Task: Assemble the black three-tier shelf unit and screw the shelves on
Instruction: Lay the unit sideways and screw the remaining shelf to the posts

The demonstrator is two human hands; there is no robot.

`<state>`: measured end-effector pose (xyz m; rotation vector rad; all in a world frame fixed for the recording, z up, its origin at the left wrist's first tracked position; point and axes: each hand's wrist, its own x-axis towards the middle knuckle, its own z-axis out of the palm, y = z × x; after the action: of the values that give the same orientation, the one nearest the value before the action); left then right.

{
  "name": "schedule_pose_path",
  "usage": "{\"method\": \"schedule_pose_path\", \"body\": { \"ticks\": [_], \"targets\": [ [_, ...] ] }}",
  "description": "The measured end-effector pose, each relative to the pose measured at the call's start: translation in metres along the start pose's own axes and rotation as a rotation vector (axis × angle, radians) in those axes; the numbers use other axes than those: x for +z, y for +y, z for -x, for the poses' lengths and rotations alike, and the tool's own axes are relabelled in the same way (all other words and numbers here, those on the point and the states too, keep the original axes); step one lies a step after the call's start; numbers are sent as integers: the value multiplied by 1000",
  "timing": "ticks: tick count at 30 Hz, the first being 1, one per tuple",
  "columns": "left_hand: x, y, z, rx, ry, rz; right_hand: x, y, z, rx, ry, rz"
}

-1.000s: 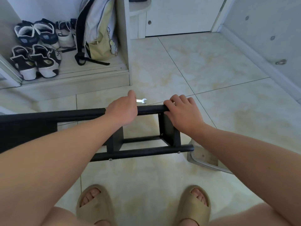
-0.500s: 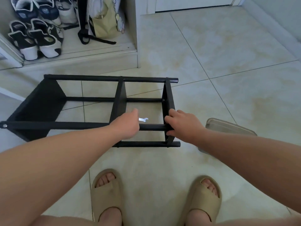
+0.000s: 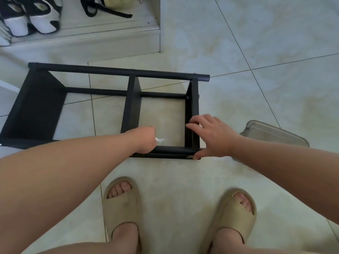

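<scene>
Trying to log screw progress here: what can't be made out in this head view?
Head view, three things:
wrench: mostly inside the left hand, and its tip is blurred.
shelf unit: near left corner cut off by the frame edge, near rail largely hidden under the left forearm.
clear container: partly behind the right forearm, contents unreadable.

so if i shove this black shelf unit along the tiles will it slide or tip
Probably slides: the shelf unit lies on its side, low and wide, on glossy tiles. Likely rigid, since tubes and three panels are joined. Thin open frame suggests fairly light.
</scene>
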<state>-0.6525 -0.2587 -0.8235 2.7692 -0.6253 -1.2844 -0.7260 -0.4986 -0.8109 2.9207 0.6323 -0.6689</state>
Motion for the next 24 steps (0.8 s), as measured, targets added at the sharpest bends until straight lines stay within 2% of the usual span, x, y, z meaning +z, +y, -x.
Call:
{"method": "schedule_pose_path", "body": {
  "ticks": [3, 8, 15, 20, 24],
  "targets": [
    [0, 3, -4, -14, -51, -51, 5, 6, -3, 51, -41, -16],
    [-3, 8, -17, 23, -124, -42, 17, 12, -12, 8, -13, 49],
    [-9, 13, -57, 190, -28, 468, 39, 16, -18, -48, 108, -63],
    [9, 20, -72, 282, -31, 628, 50, 19, -23, -76, 187, -129],
    [15, 33, -71, 280, -79, 816, 52, 19, -25, -84, 197, -121]
  ]
}}
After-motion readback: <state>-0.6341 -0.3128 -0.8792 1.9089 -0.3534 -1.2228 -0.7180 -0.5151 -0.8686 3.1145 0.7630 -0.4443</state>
